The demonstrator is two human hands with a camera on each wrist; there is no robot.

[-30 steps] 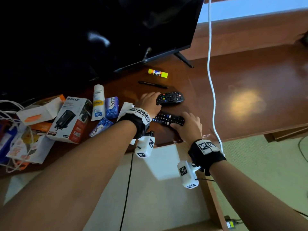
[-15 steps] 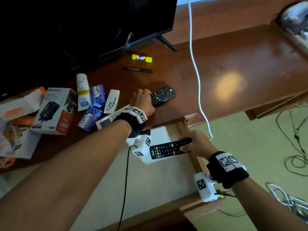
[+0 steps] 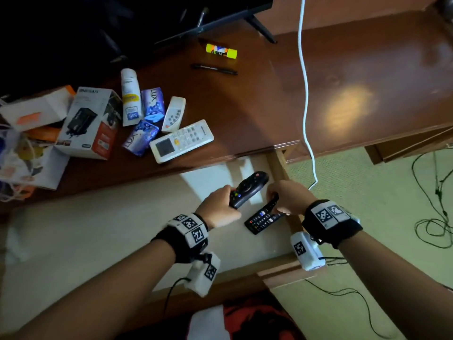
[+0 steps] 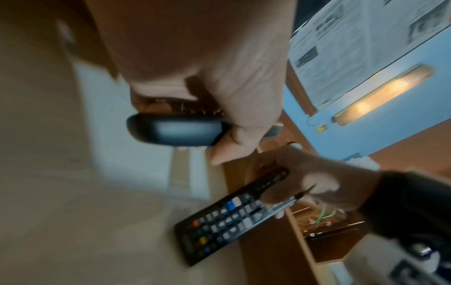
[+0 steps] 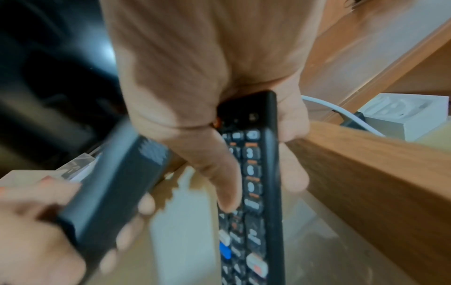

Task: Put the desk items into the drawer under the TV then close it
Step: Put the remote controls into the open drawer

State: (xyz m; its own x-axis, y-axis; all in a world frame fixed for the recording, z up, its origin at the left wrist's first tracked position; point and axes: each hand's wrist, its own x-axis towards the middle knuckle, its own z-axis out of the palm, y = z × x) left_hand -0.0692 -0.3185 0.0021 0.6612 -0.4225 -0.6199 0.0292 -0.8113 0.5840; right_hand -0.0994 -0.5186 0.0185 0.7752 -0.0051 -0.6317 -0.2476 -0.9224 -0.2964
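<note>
since half a second ago the left hand (image 3: 221, 207) has left the desk (image 3: 245, 106) and come over the open drawer (image 3: 98, 229), now curled round the rounded remote (image 3: 247, 188) it was only reaching for then; the right hand (image 3: 285, 200) has carried the long remote (image 3: 263, 218) deeper toward the drawer's right wall, thumb lying across the keys and fingers wrapped under its top end. both remotes hang just above the drawer floor, close beside each other — whether the long one's lower end touches the floor i cannot tell. the rounded one is glossy black with a bulbous, smooth back; the long one is flat, matte, slab-shaped, packed with small rubbery buttons, some coloured. the drawer is pale and smooth inside, framed in reddish varnished wood like the desk. still on the desk: two white remotes (image 3: 181, 141), purple soap packs (image 3: 153, 104), a white tube (image 3: 131, 96), a carton (image 3: 89, 122), a black pen (image 3: 214, 69) and a yellow glue stick (image 3: 221, 51) — all left of the white cable (image 3: 305, 94).
</note>
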